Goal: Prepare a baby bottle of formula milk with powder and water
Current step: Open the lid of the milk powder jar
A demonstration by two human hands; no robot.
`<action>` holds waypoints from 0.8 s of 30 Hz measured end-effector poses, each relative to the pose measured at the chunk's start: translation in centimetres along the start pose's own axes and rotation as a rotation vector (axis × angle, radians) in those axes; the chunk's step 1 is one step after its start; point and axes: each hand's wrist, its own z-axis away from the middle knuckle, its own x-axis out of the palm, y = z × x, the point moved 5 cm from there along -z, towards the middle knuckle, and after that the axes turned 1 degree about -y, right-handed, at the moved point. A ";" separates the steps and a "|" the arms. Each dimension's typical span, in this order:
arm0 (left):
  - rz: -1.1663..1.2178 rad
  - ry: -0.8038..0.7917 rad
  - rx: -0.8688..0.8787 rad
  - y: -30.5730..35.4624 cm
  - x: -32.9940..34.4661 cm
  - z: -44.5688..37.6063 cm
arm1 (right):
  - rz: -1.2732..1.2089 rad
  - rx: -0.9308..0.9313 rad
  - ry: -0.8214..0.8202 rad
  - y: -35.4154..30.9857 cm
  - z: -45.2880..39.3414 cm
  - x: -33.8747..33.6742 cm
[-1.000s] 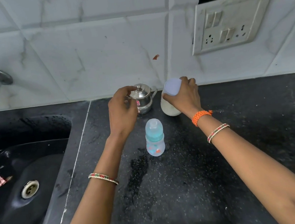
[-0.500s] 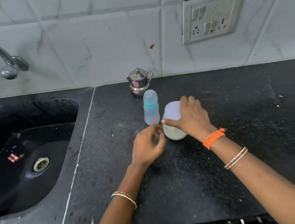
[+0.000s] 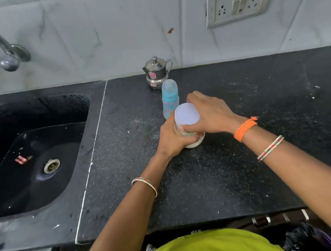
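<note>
At centre frame, the right hand [image 3: 209,113] arches its fingers over the lid rim of an upright white powder jar [image 3: 187,122], while the left hand [image 3: 174,138] clasps the jar's body from the left. The capped baby bottle [image 3: 170,97] stands just behind, on the black counter [image 3: 250,177]; a twist about the jar's vertical axis looks next.

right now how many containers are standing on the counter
3. A steel pot at the back by the wall, a capped baby bottle just in front of it, and a white lidded jar nearest, held by the left hand and right hand.
</note>
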 end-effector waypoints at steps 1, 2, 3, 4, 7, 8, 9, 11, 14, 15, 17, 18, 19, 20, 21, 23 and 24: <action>-0.007 -0.031 -0.009 -0.1 0.0 -0.1 | -0.011 -0.053 -0.068 0.2 -0.2 -0.1; -0.001 -0.050 -0.020 -0.2 0.0 -0.2 | -0.017 -0.103 -0.149 0.3 -0.5 -0.4; 0.006 -0.060 -0.025 -0.3 0.0 -0.3 | -0.002 -0.153 -0.248 0.1 -0.8 -0.9; 0.008 -0.068 -0.023 -0.4 0.0 -0.4 | 0.045 -0.195 -0.361 -0.2 -1.1 -1.5; 0.018 -0.096 -0.016 -0.3 0.2 -0.8 | 0.273 -0.106 -0.673 -0.8 -1.7 -2.6; 0.031 -0.097 -0.011 -0.4 0.3 -0.9 | 0.336 -0.035 -0.674 -1.2 -1.7 -3.0; 0.044 -0.093 -0.005 -0.4 0.3 -1.0 | 0.363 0.024 -0.603 -1.8 -2.0 -3.5; 0.054 -0.090 0.016 -0.5 0.5 -1.3 | 0.326 0.077 -0.336 -3.3 -2.4 -4.3; 0.062 -0.091 0.034 -0.7 0.5 -1.4 | 0.324 0.058 -0.176 -4.6 -2.6 -4.1; 0.061 -0.090 0.032 -0.7 0.5 -1.4 | 0.325 0.053 -0.173 -4.9 -2.6 -4.1; 0.052 -0.094 0.028 -0.9 0.5 -1.5 | 0.329 0.055 -0.182 -5.1 -2.4 -4.0; 0.052 -0.098 0.022 -1.0 0.6 -1.5 | 0.338 0.048 -0.196 -5.2 -2.3 -3.9; 0.058 -0.100 0.017 -1.1 0.6 -1.5 | 0.354 0.025 -0.221 -5.3 -2.3 -3.9; 0.062 -0.102 0.014 -1.2 0.7 -1.5 | 0.375 -0.007 -0.258 -5.5 -2.3 -3.8; 0.061 -0.101 0.017 -1.2 0.7 -1.6 | 0.395 -0.043 -0.302 -5.6 -2.3 -3.7; 0.065 -0.102 0.018 -1.3 0.7 -1.6 | 0.411 -0.103 -0.370 -5.8 -2.2 -3.5; 0.070 -0.104 0.017 -1.4 0.7 -1.6 | 0.407 -0.112 -0.387 -5.8 -2.1 -3.5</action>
